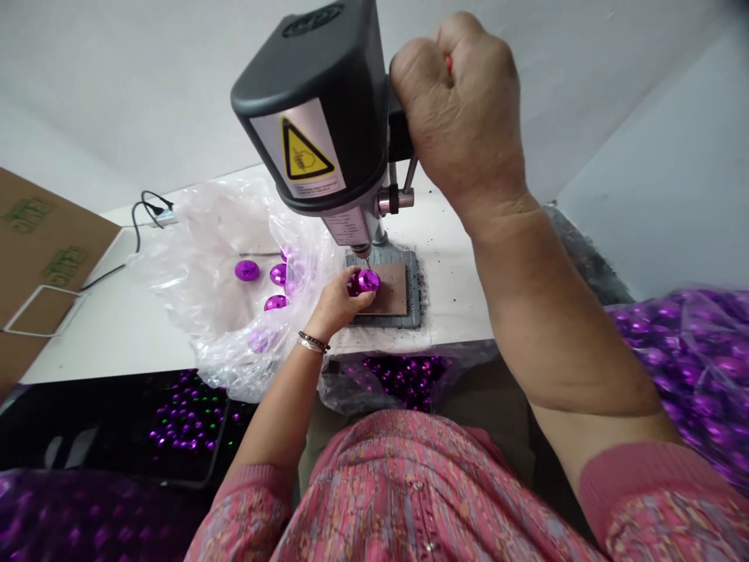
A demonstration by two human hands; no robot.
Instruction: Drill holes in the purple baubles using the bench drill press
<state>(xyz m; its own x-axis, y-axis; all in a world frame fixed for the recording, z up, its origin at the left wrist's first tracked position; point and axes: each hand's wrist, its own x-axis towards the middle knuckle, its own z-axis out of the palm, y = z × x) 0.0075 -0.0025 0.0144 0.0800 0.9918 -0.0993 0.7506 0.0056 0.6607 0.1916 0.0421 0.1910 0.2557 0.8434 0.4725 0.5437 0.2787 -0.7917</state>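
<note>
A shiny purple faceted ball [368, 281] is pinched in my left hand [342, 300], right below the bit [368, 261] of a black bench drill press [310, 101]. Whether the bit touches the ball I cannot tell. Under the ball lies a brown board [395, 290] on the drill's grey metal base [413, 304], with dark shavings around it. Up at the right of the drill head, my right hand [468, 109] is closed in a fist round the feed lever, of which a bit of red shows between the fingers.
Several purple balls [246, 271] lie in a clear plastic bag [204, 328] left of the drill. A cardboard box [47, 257] stands at the far left. Bags of purple balls [702, 367] sit at lower right and lower left. More balls [409, 378] lie below the table edge.
</note>
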